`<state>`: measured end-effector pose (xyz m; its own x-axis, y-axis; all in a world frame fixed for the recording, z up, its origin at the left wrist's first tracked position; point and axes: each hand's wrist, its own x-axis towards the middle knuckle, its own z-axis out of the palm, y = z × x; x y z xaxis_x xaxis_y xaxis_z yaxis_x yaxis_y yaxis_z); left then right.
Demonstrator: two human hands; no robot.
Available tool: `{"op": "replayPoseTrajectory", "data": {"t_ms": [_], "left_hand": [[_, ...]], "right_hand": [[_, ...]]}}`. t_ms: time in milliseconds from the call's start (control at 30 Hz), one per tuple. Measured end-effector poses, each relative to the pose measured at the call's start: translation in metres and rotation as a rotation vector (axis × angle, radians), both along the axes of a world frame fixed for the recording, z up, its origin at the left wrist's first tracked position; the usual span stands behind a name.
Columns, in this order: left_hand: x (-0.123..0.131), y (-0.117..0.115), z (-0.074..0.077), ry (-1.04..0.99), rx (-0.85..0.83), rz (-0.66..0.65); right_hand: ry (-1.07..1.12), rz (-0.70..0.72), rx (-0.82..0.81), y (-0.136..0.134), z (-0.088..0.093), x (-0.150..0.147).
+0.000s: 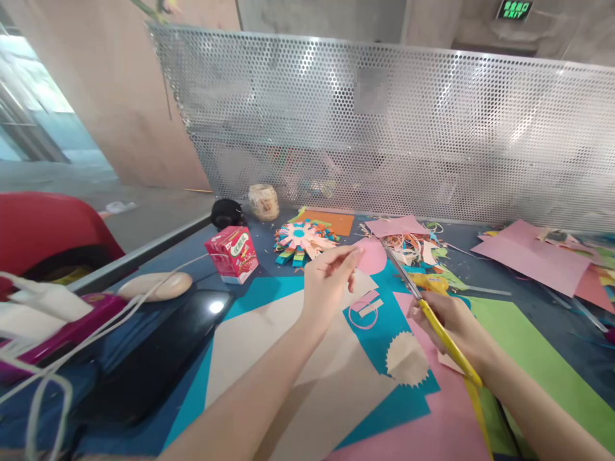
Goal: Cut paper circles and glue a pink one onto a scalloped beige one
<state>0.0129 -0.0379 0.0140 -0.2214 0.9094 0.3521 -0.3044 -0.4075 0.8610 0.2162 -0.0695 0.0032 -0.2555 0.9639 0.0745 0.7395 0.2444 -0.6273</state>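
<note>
Between the thumb and fingers of my left hand (329, 275) is the edge of a pink paper circle (372, 257), held above the table. My right hand (454, 323) grips a pair of scissors (444, 333) with yellow handles, and the metal blades point up and left to the circle's right edge. Whether the blades touch the paper is hard to tell. Below my hands lie a cream paper disc (407, 360) with a zigzag edge, a thin pink paper ring (364, 315), and sheets of cream paper (283, 326), blue paper (384, 416) and green paper (519, 333).
A perforated metal screen (307, 121) closes off the table's far side. Left stand a red drink carton (232, 255), a black phone (158, 358), a computer mouse (156, 286) and a power strip (62, 333) with white cables. Layered paper flowers (298, 235) and paper scraps (408, 248) sit farther back.
</note>
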Motion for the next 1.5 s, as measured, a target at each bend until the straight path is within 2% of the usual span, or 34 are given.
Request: {"op": "replayPoseTrajectory", "data": {"t_ms": [300, 533, 800, 1033, 1167, 1267, 1367, 1500], "left_hand": [[-0.001, 0.001, -0.003, 0.049, -0.004, -0.026], [-0.001, 0.001, -0.003, 0.071, -0.018, -0.011], [-0.003, 0.001, -0.002, 0.123, -0.017, 0.015], [-0.003, 0.003, -0.002, 0.11, -0.013, 0.028], [-0.004, 0.006, -0.005, 0.107, -0.015, 0.004], [-0.003, 0.007, -0.008, 0.132, -0.042, -0.059], [0.003, 0.004, -0.012, 0.283, -0.082, -0.178], [0.009, 0.0, -0.017, 0.539, -0.105, -0.253]], "right_hand": [[-0.099, -0.025, -0.052, -0.002, 0.012, -0.005], [-0.063, -0.043, 0.035, 0.0, 0.001, -0.003], [-0.134, -0.033, -0.037, 0.0, 0.012, -0.004], [-0.088, 0.003, 0.029, 0.004, 0.003, 0.0], [0.042, -0.041, 0.121, 0.011, -0.003, 0.003], [0.229, -0.099, 0.051, 0.015, -0.005, 0.0], [0.505, -0.088, -0.072, 0.016, -0.008, -0.008], [0.623, -0.068, -0.072, 0.015, -0.02, -0.02]]}}
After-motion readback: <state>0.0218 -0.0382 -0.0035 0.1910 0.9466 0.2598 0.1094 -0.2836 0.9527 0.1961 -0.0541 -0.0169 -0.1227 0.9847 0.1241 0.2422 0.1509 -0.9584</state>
